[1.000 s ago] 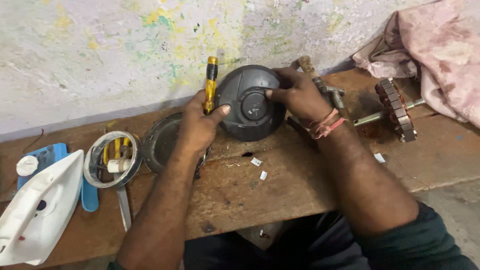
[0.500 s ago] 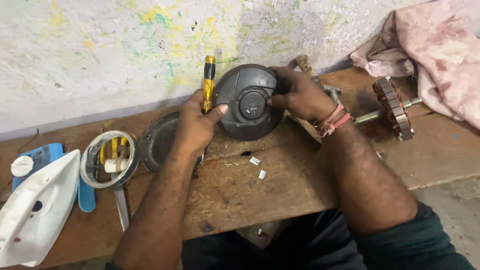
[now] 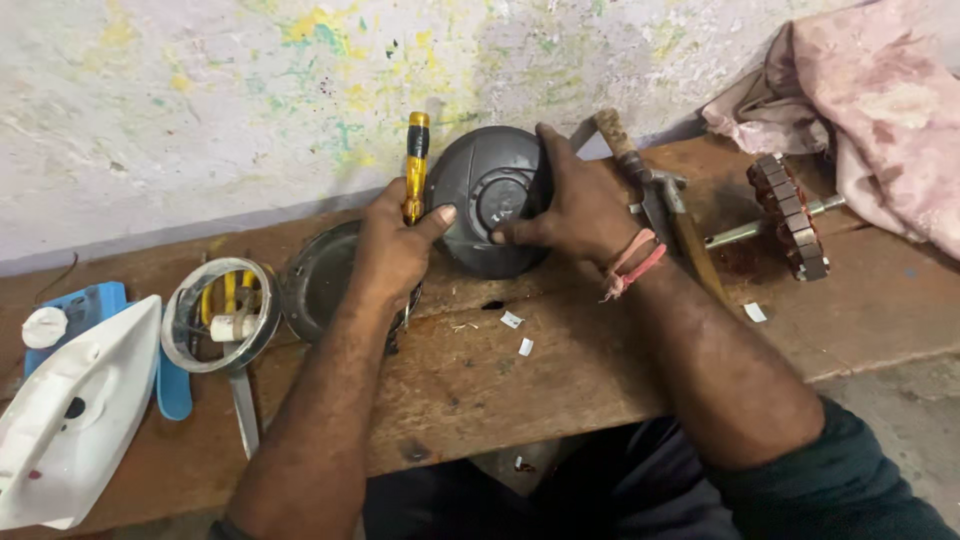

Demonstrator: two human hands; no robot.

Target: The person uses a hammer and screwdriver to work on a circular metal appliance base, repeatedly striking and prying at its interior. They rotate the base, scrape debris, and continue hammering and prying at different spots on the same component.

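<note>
My left hand (image 3: 395, 250) grips yellow-handled screwdriver (image 3: 416, 165), right hand (image 3: 575, 205) steadies round grey metal motor housing (image 3: 485, 205); housing's closed, work prob. mid-way.

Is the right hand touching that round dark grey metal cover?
Touching: the head view shows the right hand spread on the round dark grey metal cover.

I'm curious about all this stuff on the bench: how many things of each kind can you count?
Screwdrivers: 1, yellow-handled screwdriver
Round grey covers: 2, domed cover, dish cover
Clothes irons: 1, white iron
Motor rotors: 1, rotor
Metal rings: 1, ring
Total: 6
</note>
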